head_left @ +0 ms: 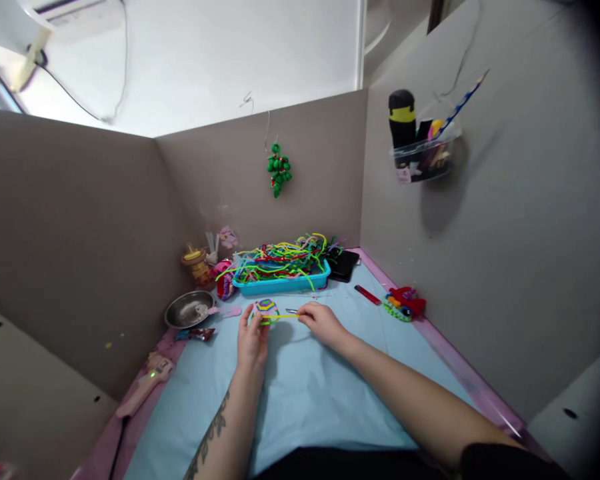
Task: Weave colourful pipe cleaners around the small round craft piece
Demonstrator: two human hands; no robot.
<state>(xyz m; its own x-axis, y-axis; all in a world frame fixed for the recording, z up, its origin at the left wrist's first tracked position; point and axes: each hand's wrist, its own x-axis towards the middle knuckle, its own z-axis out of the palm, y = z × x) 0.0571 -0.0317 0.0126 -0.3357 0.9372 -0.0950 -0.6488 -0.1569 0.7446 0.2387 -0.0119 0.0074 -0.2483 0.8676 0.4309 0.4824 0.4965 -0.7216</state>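
Holds a small round craft piece (pixel 266 305) in the left hand (pixel 251 338), pinching its near left edge between thumb and fingers. Shows yellow, blue, pink and green on it. Stretches a yellow pipe cleaner (pixel 285 317) almost straight from that grip to the right hand (pixel 325 324), gripping it there between curled fingers and thumb. Also seems to hold a metal-tipped tool (pixel 291 311) in the right hand, pointing left; cannot tell scissors from tweezers with so little in sight. Works over the middle of a light-blue table cover (pixel 320 400), in front of a blue tray (pixel 283 287) heaped with multicoloured pipe cleaners (pixel 280 257).

Has a steel bowl (pixel 184 313) to the left, near a pink-handled utensil (pixel 233 311) and a glossy packet (pixel 200 335). Has a pink glue gun (pixel 147 387) lying at the left edge, glowing with a green light. Has a red cutter (pixel 367 295) to the right, near a red craft piece (pixel 414 303) trimmed in green. Faces a green ornament (pixel 279 171) hanging on the back partition (pixel 320 180), and a clear plastic holder (pixel 425 160) on the right panel.
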